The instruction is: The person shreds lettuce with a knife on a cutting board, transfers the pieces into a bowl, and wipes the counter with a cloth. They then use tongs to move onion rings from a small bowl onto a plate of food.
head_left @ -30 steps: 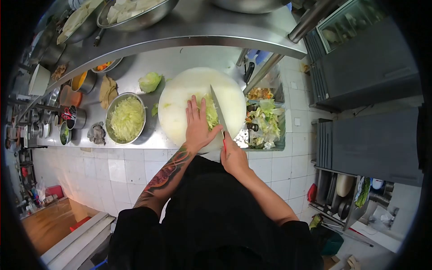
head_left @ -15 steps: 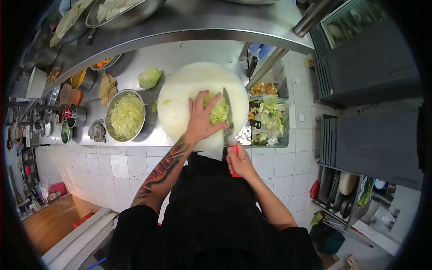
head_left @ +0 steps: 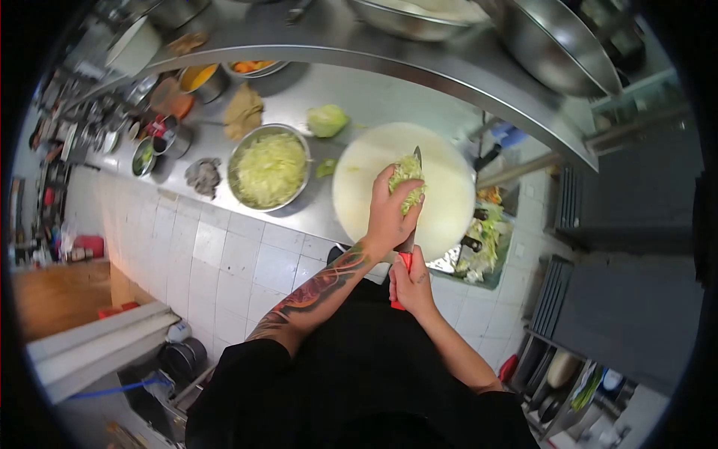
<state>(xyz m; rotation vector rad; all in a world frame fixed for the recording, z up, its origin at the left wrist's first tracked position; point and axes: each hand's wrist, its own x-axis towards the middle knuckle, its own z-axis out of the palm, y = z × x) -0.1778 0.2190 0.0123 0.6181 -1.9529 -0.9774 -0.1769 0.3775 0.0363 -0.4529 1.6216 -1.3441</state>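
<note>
My left hand [head_left: 390,211] is closed round a heap of shredded cabbage [head_left: 407,178], pressing it against the knife blade. In my right hand [head_left: 416,286] is the red handle of a kitchen knife [head_left: 404,260], its blade pointing away from me with the tip showing beyond the cabbage. Both hands are over the round white cutting board [head_left: 445,206]; whether the blade touches the board is hidden. To the left, a steel bowl [head_left: 306,178] holds more shredded cabbage [head_left: 269,168]. A cut piece of cabbage [head_left: 327,120] lies on the steel counter behind the bowl.
A steel shelf [head_left: 426,71] crosses above the counter, carrying large metal bowls. At right stands a bin of leaf scraps [head_left: 486,243]. Leftward lie a tan cloth [head_left: 244,112], a grey rag [head_left: 203,177] and several pots and containers.
The view has swung, so the board appears further right. My left hand has gone from lying spread over the cabbage to closing round it, and the knife blade now lies against the heap.
</note>
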